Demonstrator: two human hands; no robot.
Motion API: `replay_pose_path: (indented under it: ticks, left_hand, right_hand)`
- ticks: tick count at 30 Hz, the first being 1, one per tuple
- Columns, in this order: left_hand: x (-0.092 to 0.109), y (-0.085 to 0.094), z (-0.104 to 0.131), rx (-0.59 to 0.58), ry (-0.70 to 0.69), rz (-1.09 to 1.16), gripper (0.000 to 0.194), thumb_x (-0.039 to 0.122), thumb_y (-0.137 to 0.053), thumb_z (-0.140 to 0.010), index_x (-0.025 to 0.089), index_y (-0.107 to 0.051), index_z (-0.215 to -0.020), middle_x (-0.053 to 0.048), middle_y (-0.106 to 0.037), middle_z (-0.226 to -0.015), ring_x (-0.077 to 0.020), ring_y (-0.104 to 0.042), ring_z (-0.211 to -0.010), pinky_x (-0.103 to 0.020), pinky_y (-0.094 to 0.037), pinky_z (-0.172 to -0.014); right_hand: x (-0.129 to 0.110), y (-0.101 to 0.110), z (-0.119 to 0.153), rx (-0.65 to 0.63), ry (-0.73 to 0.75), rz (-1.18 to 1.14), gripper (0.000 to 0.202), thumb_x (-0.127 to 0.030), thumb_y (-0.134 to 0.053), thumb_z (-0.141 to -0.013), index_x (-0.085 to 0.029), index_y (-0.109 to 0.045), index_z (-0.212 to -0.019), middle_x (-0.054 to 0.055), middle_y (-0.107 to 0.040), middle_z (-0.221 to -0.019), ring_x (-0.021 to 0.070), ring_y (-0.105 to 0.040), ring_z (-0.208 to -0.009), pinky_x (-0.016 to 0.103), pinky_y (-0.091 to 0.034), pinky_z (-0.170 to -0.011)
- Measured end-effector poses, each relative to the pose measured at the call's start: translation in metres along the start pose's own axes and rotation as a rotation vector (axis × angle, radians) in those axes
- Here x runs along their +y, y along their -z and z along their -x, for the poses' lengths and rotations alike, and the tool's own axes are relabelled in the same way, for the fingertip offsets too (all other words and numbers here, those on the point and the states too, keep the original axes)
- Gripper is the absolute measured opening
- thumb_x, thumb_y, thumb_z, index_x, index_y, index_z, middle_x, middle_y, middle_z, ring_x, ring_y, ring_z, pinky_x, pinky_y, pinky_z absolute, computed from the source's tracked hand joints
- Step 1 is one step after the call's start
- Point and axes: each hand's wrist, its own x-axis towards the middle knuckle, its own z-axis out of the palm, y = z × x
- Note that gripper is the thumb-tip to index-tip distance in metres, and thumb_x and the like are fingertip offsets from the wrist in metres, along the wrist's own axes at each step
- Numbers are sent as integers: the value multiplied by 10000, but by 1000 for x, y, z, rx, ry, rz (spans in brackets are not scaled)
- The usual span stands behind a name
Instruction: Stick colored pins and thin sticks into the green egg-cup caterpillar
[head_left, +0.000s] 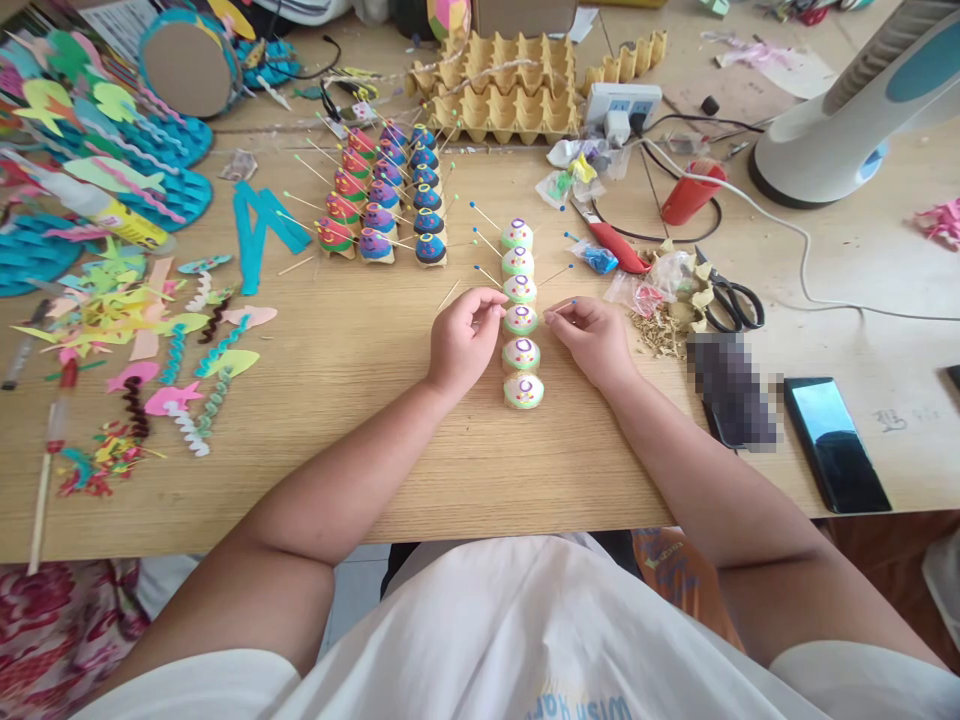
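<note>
A column of several white and green decorated egg-carton cups stands on the wooden table, each with a purple ring on top. Thin sticks with blue tips poke out from the sides of the far cups. My left hand is pinched at the left side of the middle cups, its fingertips touching or very near one. On the right side, my right hand pinches a thin blue-tipped stick, its fingertips close to the same cup.
Three rows of painted cups stand behind to the left. Foam and paper pieces cover the left side. Red-handled scissors, black scissors, a red cup, a phone and a white appliance lie or stand right.
</note>
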Motion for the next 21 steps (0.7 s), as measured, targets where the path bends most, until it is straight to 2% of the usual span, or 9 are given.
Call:
replay_pose_path:
  ticks: [7,17,21]
  left_hand:
    - [0,0,0,1,13,10,151,173,-598,-971,230,-712,-1052,-2,-800,-987,-142,-772,-905,-281,-615,-844]
    - [0,1,0,8,24,32,156,169,-589,-974,232,-706,-1055,-7,-790,-998,-139,-771,-914,-275,-620,-830]
    - [0,0,0,11,13,32,157,170,-585,-979,234,-700,-1064,-11,-789,-1012,-140,-772,-925,-268,-620,-815]
  right_hand:
    - [1,0,0,-7,2,2,114,-276,-723,-823,-199,-718,-740,11,-689,-686,134,-528,-626,289,-388,-580]
    - [-2,2,1,-15,5,11,121,-290,-720,-821,-197,-718,-743,27,-739,-740,152,-608,-679,297,-465,-626]
    - [-5,2,3,-36,-13,-7,98,-287,-724,-814,-192,-741,-799,31,-756,-772,149,-624,-682,300,-487,-642]
